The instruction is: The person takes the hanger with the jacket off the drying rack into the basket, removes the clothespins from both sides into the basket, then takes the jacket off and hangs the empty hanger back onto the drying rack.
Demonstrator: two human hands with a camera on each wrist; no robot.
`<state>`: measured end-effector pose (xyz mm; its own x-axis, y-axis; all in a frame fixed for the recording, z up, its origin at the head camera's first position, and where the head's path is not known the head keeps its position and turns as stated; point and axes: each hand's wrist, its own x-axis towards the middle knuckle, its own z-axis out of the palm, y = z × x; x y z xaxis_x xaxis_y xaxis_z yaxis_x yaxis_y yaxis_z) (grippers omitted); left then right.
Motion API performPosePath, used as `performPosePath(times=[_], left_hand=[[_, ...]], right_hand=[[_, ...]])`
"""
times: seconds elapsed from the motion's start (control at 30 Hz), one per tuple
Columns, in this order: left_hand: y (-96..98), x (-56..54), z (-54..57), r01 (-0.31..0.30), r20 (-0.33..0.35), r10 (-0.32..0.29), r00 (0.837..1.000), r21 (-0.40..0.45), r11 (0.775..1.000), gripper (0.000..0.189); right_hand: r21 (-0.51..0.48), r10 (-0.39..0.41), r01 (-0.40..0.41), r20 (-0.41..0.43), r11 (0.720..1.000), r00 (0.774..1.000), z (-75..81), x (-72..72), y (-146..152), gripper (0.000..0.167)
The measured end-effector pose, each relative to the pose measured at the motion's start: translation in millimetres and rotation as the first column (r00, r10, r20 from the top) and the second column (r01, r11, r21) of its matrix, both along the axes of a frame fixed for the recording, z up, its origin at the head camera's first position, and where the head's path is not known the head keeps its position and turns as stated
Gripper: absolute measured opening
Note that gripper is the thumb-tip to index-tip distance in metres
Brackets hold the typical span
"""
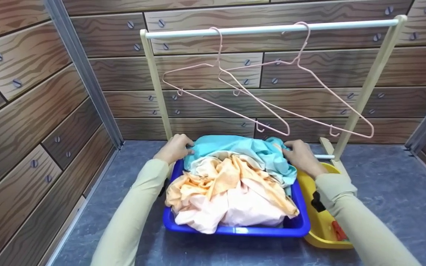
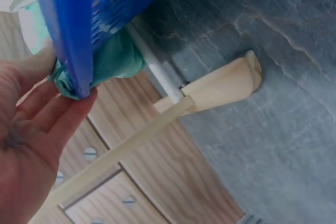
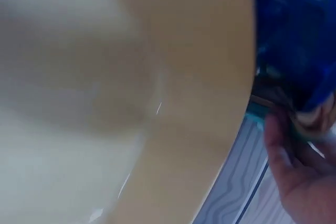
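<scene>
A blue basket (image 1: 257, 231) is heaped with crumpled cloth. Turquoise cloth (image 1: 227, 142) lies along its far side, orange cloth (image 1: 225, 177) in the middle and pale pink cloth (image 1: 252, 207) nearest me. At the far left corner my left hand (image 1: 176, 148) pinches the turquoise cloth; the left wrist view shows its thumb and fingers around the cloth (image 2: 118, 59) and the basket's rim (image 2: 79, 77). My right hand (image 1: 303, 157) grips the turquoise cloth at the far right corner. Blur and shadow hide part of those fingers (image 3: 278, 145) in the right wrist view.
Behind the basket stands a wooden rack with a white rail (image 1: 264, 30). Two pink hangers (image 1: 235, 79) (image 1: 331, 90) hang from it. A yellow tub (image 1: 322, 242) sits against the basket's right side, with a red item (image 1: 339, 231) inside. Wood-patterned walls enclose the grey surface.
</scene>
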<state>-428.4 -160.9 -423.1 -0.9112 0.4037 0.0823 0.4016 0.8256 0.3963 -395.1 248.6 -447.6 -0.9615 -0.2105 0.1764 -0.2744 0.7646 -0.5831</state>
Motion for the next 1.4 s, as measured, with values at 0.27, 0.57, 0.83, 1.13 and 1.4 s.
performPosePath(times=[0.27,0.57,0.83,1.13,1.4], left_hand=[[-7.2,-2.1,-11.3,0.009,-0.078,0.002,0.997,0.136,0.991,0.011],[-4.8,-1.1,-5.6,-0.051,-0.211,0.089,0.973,0.179,0.983,0.019],[-8.2,11.9,3.9,-0.050,-0.281,0.176,0.944,0.405,0.913,0.009],[-17.7,45.8,19.5,0.223,-0.199,-0.130,0.971,0.570,0.790,0.011],[-14.5,86.0,17.0,0.181,-0.039,-0.193,0.980,0.564,0.806,0.013]], right_hand=[[0.090,-0.009,0.038,-0.301,0.995,0.954,-1.8,-3.7,-10.9,0.020],[-0.214,-0.205,0.158,-0.220,0.964,0.954,24.9,-0.6,-19.8,0.017],[-0.416,-0.004,-0.041,-0.107,0.908,0.994,28.8,26.9,-25.4,0.026],[-0.364,0.156,-0.209,-0.170,0.907,0.973,23.2,67.7,-25.3,0.015],[-0.203,0.307,-0.365,-0.268,0.909,0.913,22.3,96.2,-20.7,0.009]])
